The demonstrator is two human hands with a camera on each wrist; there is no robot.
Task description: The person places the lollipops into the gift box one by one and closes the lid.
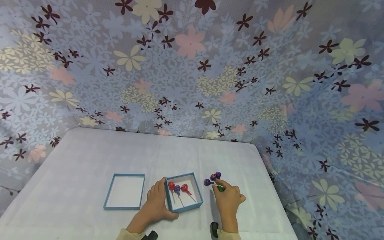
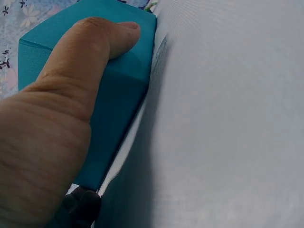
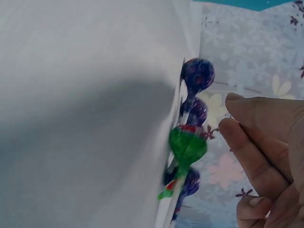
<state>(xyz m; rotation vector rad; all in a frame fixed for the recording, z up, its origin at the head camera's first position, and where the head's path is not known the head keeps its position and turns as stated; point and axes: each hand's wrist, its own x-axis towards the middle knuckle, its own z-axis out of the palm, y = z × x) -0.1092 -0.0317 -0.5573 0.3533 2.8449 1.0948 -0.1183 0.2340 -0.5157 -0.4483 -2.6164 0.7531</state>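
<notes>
Head view: a blue box [image 1: 183, 207] holding three lollipops [image 1: 178, 189].
My left hand [image 1: 156, 205] grips the box; my right hand [image 1: 227, 199], loosely curled, reaches the green lollipop [image 3: 188, 145] and holds nothing.

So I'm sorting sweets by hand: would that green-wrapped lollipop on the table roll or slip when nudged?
Probably rolls in an arc: the green lollipop has a round head on a thin stick. Its glossy wrapper looks slippery. The right hand reaches near it.
</notes>
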